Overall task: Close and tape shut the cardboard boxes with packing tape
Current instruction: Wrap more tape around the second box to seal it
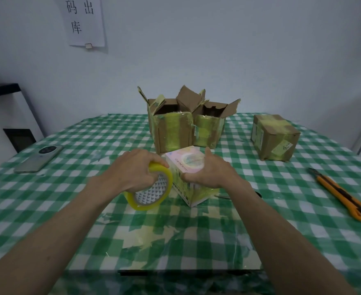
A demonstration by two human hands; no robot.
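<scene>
A small white and pink printed box (185, 161) stands at the table's middle, its front and side faces covered with yellowish tape. My left hand (132, 167) grips a yellow roll of packing tape (152, 188) pressed against the box's left side. My right hand (211, 169) rests on the box's top right edge, fingers curled over it. Behind stand two brown cardboard boxes, the left one (173, 133) and the right one (209, 130), both with flaps open and old tape on them. A closed, taped brown box (275, 139) sits at the right.
An orange utility knife (341, 193) lies on the green checked tablecloth (90, 145) at the right. A phone (39, 159) lies at the left. Tape scraps stick to the cloth near me. A white wall with a paper sign (85, 20) rises behind.
</scene>
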